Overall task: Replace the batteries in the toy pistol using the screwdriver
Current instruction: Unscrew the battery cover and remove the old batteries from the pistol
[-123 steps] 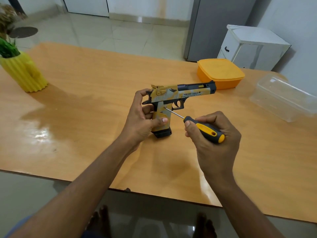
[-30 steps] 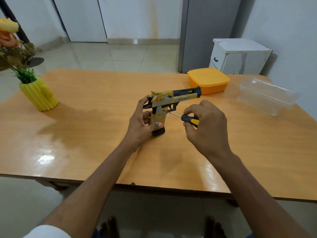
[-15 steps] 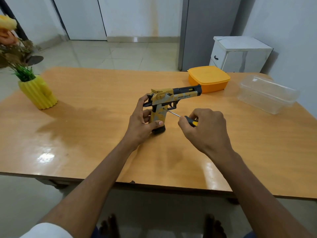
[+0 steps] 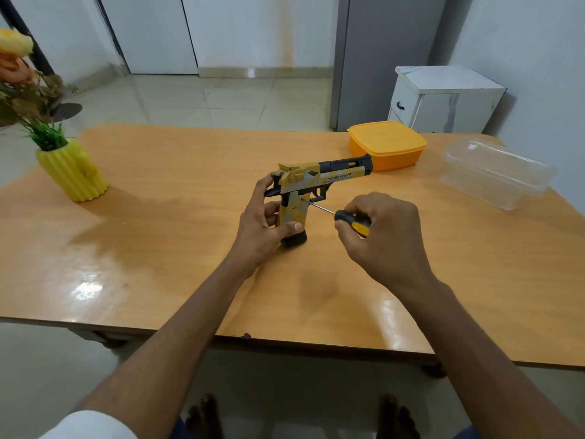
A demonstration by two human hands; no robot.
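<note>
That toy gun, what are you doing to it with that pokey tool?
A person is working on the toy pistol, which stands upright on its grip on the wooden table. The left hand holds the grip steady. The right hand holds a screwdriver with its tip at a screw on the pistol's side, near the trigger. The pistol is closed for now, and no batteries can be seen.

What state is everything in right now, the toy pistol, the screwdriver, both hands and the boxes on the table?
toy pistol: upright, butt on the table, closed.
screwdriver: tip at the grip's side.
left hand: grips the pistol's grip.
right hand: holds the screwdriver handle.
orange box: lid on.
clear container: appears empty.
yellow vase: upright, holding flowers.
</note>
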